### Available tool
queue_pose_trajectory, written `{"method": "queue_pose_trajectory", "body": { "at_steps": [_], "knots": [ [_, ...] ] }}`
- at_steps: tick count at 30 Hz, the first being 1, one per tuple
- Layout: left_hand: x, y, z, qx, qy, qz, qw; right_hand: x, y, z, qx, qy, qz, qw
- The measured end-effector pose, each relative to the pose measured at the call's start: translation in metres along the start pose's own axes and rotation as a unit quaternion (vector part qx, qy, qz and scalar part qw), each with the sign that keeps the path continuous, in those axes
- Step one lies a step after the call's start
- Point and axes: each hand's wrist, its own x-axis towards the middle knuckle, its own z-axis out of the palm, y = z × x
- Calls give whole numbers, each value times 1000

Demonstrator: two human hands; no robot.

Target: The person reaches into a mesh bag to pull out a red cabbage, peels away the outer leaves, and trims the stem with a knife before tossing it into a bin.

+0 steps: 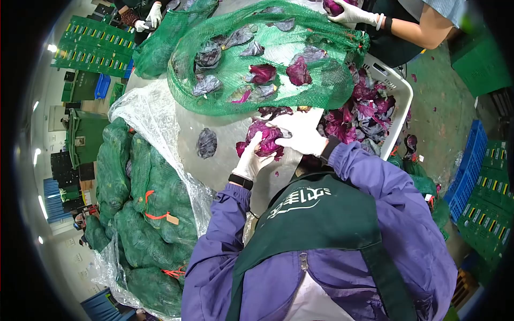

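Both my gloved hands hold a purple cabbage head above the metal table. My left hand cups it from below and the left. On its right side rests my right hand, fingers over the leaves. A green mesh sack with loose purple leaves on and in it lies just beyond the cabbage. One loose dark leaf lies on the table to the left.
A white crate full of purple leaf trimmings stands to the right. Stacked green sacks under clear plastic sit on the left. Another person's gloved hand holds a cabbage at the far side. Blue and green crates line the right.
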Motion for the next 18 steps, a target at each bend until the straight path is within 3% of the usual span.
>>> {"method": "queue_pose_trajectory", "body": {
  "at_steps": [3,5,7,9,11,12,13,15,17,18],
  "knots": [
    [-4,2,3,32,28,9,999,6,-3,8,-117,-77,40,989],
    [-4,3,0,-7,14,11,1000,6,3,2,-91,-91,31,991],
    [1,2,-11,-22,7,7,1000,-3,21,-3,52,-40,38,997],
    [0,3,-12,-65,-4,7,998,-21,68,-4,177,-1,238,955],
    [1,5,-13,-81,-17,9,997,-28,82,-21,-41,42,286,956],
    [1,4,-13,-97,-28,9,995,-31,75,-13,13,173,195,965],
    [0,1,-14,-112,-38,7,993,-34,71,-8,13,172,199,965],
    [2,-1,-10,-107,-50,-1,993,-12,20,-23,105,60,156,980],
    [3,-2,-5,-100,-72,-6,992,-1,5,-6,99,26,66,993],
    [5,-5,-4,-105,-83,-2,991,0,-2,1,-5,53,22,998]
  ]
}}
